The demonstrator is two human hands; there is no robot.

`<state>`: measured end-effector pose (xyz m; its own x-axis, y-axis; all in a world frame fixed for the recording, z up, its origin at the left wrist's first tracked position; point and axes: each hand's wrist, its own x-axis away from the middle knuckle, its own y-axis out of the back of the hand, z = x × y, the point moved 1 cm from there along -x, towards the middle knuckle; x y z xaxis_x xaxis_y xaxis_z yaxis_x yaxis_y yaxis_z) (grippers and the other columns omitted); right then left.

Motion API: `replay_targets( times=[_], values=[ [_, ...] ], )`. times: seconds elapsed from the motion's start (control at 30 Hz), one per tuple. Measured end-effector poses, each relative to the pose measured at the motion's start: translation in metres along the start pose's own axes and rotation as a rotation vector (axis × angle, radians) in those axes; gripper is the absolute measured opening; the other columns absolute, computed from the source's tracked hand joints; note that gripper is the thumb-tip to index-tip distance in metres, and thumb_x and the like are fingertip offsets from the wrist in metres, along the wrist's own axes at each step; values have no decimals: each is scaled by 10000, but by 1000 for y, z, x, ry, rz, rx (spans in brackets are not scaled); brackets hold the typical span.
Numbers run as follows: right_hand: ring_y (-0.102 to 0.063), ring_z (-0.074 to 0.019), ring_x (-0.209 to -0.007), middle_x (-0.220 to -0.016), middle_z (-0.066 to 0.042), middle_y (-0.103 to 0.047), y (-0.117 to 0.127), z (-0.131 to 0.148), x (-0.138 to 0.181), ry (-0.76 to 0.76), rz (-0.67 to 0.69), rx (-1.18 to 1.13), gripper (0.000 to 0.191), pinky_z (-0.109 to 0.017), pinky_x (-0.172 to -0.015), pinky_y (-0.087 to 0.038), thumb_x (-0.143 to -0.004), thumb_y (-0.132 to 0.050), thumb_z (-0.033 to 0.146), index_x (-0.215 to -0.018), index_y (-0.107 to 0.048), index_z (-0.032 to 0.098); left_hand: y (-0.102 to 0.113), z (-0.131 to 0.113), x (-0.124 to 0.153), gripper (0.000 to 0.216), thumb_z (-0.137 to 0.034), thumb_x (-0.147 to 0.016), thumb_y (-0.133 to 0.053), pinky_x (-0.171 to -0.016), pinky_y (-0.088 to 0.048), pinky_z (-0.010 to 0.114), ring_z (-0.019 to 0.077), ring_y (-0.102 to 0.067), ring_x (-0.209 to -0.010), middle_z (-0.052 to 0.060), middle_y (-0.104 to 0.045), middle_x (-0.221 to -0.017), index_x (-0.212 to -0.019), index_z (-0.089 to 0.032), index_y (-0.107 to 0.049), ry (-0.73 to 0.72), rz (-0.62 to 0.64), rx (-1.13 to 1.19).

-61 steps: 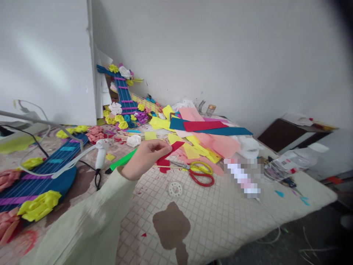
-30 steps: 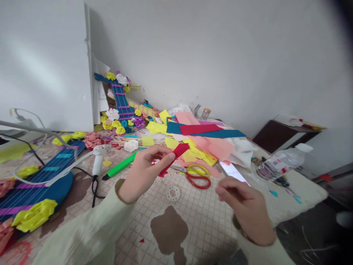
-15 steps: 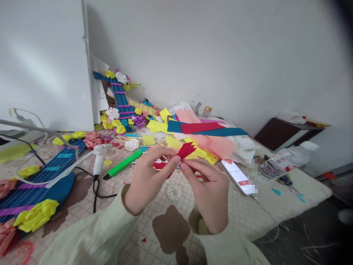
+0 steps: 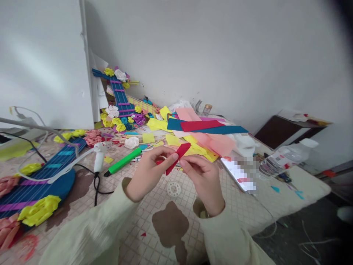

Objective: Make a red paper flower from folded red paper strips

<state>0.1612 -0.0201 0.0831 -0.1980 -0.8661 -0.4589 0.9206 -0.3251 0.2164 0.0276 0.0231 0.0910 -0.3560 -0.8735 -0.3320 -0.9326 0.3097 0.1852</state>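
My left hand (image 4: 146, 171) pinches a narrow red paper strip (image 4: 178, 156) between thumb and forefinger, held up over the tiled tabletop (image 4: 154, 206). My right hand (image 4: 202, 176) meets it from the right, its fingertips closed on the same strip just below the left thumb. The strip's upper end sticks up and to the right of both hands. Both sleeves are pale green. The scissors lie behind my hands and are hidden.
A green marker (image 4: 122, 162), a white glue gun (image 4: 98, 156) with a black cord, and a white plastic ring (image 4: 173, 188) lie near my hands. A phone (image 4: 238, 170) and plastic bottle (image 4: 286, 156) sit right. Coloured paper sheets (image 4: 204, 134) pile up behind; blue decorated boards (image 4: 35, 180) lie left.
My right hand came into view from the lower right and closed on the red strip beside my left hand. Both hands dropped slightly; the strip's fanned tip now looks flat.
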Motion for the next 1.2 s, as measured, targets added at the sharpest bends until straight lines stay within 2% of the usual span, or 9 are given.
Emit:
replay_targets(
  times=[0.17,0.3,0.47,0.57,0.63,0.73,0.87,1.0,1.2],
  values=[
    [-530,-137,-599,-748,-45,-615,10,-55,13,-78,288,392,202,-267,-572,-432,-720,-567,316,-826,-637,160,8,31,-5,214,-313,-760,-473,-570,-402,232,132,-539,-634,22,-622,-687,-699,-161,-612,50,116,-324],
    [-526,-172,-653,-682,-49,-570,9,-86,31,-101,417,608,217,-280,-603,-415,-668,-607,359,-690,-618,144,15,57,1,238,-321,-756,-455,-569,-395,249,153,-549,-626,31,-635,-683,-699,-165,-626,98,201,-567],
    [-529,-165,-686,-706,-43,-569,0,-97,39,-122,380,602,77,-271,-636,-416,-675,-575,223,-689,-575,148,22,81,13,220,-309,-740,-470,-564,-381,275,180,-562,-613,39,-642,-656,-659,-180,-629,117,264,-787],
    [-535,-157,-659,-682,-35,-582,-1,-99,39,-135,363,560,28,-276,-630,-416,-673,-542,175,-674,-558,151,24,85,18,211,-310,-743,-473,-612,-404,300,204,-577,-673,63,-651,-721,-723,-175,-634,103,213,-850],
    [-540,-149,-613,-645,-25,-587,2,-98,38,-179,355,485,31,-275,-600,-423,-673,-533,176,-684,-549,152,21,82,22,213,-300,-758,-463,-709,-411,322,216,-573,-790,76,-649,-834,-825,-176,-622,49,150,-834],
    [-545,-139,-568,-616,-15,-586,10,-86,36,-220,314,302,59,-261,-549,-436,-684,-538,204,-714,-534,154,10,67,30,200,-282,-773,-465,-815,-396,312,195,-548,-897,66,-634,-919,-883,-186,-602,-55,122,-666],
    [-568,-145,-655,-709,-26,-591,23,-54,34,-133,249,37,161,-255,-575,-470,-713,-557,238,-852,-530,163,-9,42,42,273,-322,-748,-523,-740,-438,278,163,-561,-820,43,-625,-936,-991,-202,-556,-24,164,-451],
    [-566,-154,-745,-863,-53,-591,33,-21,36,12,159,-28,187,-283,-662,-490,-710,-592,215,-888,-545,179,-19,17,49,143,-282,-757,-520,-613,-441,243,139,-552,-670,23,-632,-774,-846,-191,-585,-57,134,-360],
    [-553,-160,-792,-859,-27,-586,40,3,45,164,121,-25,212,-302,-704,-483,-727,-577,132,-916,-569,228,-18,-9,59,128,-154,-724,-565,-714,-432,274,166,-553,-782,42,-625,-818,-842,-192,-594,-213,45,-223]
  ],
)
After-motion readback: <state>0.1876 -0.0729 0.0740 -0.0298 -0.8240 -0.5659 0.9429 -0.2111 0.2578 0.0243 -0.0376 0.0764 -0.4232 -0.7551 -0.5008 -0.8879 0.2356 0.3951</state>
